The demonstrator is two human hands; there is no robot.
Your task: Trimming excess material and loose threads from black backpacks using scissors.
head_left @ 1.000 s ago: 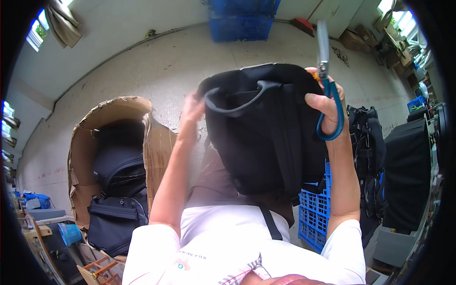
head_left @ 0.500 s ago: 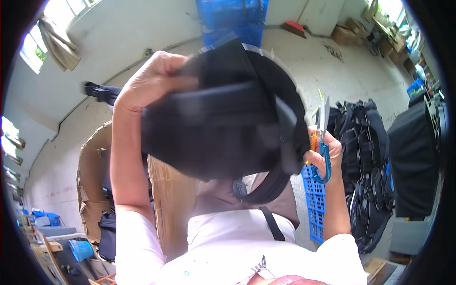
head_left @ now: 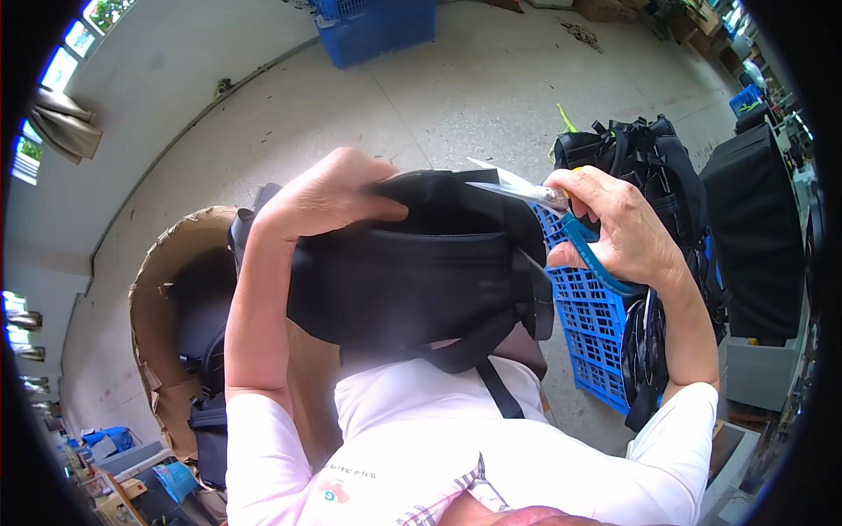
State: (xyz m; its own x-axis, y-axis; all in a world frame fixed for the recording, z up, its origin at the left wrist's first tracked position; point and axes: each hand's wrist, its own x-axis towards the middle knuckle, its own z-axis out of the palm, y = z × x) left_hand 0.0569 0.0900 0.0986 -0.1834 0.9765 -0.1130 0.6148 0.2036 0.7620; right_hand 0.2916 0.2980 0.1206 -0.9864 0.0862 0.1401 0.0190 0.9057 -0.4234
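Observation:
A black bag (head_left: 403, 294) is held up in front of my body, its dark opening facing upward. My left hand (head_left: 329, 197) grips the upper left rim of this bag, thumb on the inner side and fingers over the edge. My right hand (head_left: 627, 223) holds scissors (head_left: 595, 254) with blue handles, their blades apart and pointing left. The blade tips lie over or beside the bag's upper right edge; whether they touch it I cannot tell. A small yellow bit shows by the right fingers. Black straps hang from the bag's lower right side.
On the right, several black bags (head_left: 653, 180) are piled on a blue plastic crate (head_left: 589, 355). A torn-edged cardboard box (head_left: 151, 298) at the left holds more black bags (head_left: 206, 324). A blue bin (head_left: 377, 33) stands at the far wall. Black cloth (head_left: 750, 237) drapes at far right.
The bag has come lower and tilted, so its opening now shows. The scissors have turned from upright to pointing left, with their blades at the bag's edge. My view has shifted.

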